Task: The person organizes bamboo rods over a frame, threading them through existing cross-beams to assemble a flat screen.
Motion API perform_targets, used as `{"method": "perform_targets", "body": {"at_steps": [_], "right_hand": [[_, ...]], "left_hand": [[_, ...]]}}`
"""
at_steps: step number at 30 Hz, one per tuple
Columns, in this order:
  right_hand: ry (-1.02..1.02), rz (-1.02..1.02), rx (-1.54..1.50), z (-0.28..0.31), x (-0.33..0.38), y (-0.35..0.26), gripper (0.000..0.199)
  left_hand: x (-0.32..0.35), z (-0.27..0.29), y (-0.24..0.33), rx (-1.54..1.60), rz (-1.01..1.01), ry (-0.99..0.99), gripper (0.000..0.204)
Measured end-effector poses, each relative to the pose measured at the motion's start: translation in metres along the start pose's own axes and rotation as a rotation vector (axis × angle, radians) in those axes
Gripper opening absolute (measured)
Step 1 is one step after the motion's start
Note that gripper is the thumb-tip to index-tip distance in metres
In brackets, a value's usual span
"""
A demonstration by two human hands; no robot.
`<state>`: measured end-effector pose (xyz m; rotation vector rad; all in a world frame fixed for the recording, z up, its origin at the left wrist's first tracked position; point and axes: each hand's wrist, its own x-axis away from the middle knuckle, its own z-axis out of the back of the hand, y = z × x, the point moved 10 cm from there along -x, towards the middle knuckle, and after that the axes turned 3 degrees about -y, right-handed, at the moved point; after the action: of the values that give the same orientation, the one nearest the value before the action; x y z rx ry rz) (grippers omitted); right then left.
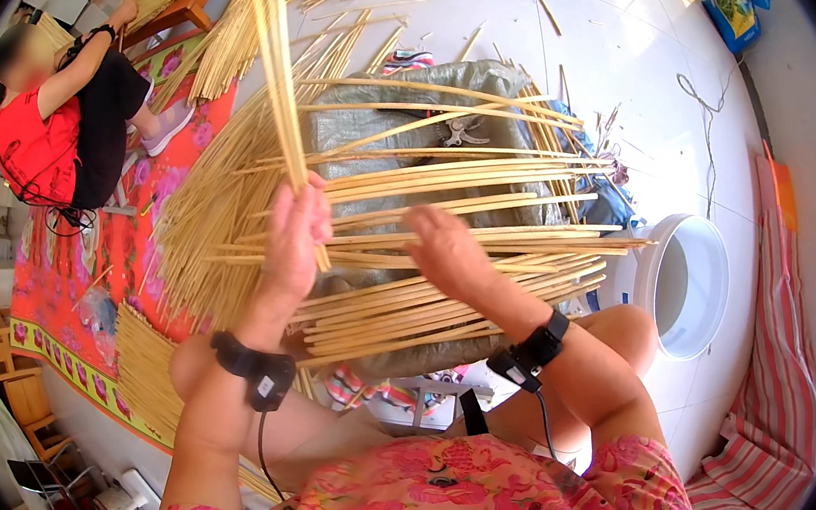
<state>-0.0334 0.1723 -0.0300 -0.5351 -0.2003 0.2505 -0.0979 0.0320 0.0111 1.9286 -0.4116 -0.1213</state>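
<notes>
My left hand (pixel 298 230) is closed around a small bundle of long, thin, straw-coloured sticks (pixel 284 65), which stands steeply and reaches past the upper edge. Their lower ends poke out below my fingers. To its right, my right hand (pixel 449 250) hovers over or rests against the sticks lying crosswise; its fingers curl inward, and whatever they hold is hidden. Under both hands, loose sticks (pixel 443 304) lie in rows over a grey-green plastic sheet (pixel 351 138) across my lap. A metal clipper-like tool (pixel 464 133) lies on the sheet beyond my hands.
A large heap of sticks (pixel 200 221) spreads on a red floral mat (pixel 65 261) at left. Another person (pixel 72 116) sits far left, one hand at a stick. A white bucket (pixel 688 287) stands at right beside a striped cloth (pixel 764 396). A cable (pixel 711 108) trails across the floor.
</notes>
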Motion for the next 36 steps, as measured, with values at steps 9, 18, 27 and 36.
{"method": "perform_targets", "body": {"at_steps": [9,18,27,36], "right_hand": [[0.278,-0.283,0.334,0.031,-0.007,0.094,0.054],[0.335,-0.309,0.339,0.047,-0.012,0.12,0.038],[0.304,-0.175,0.222,0.048,-0.011,0.114,0.012],[0.252,-0.139,0.08,0.079,0.013,0.095,0.014]], "left_hand": [[-0.002,0.044,0.052,-0.2,-0.173,0.261,0.02],[0.0,0.066,0.058,-0.207,-0.17,0.323,0.022],[0.0,0.067,0.056,-0.24,-0.141,0.3,0.02],[-0.005,0.058,0.035,-0.255,-0.054,0.235,0.021]]}}
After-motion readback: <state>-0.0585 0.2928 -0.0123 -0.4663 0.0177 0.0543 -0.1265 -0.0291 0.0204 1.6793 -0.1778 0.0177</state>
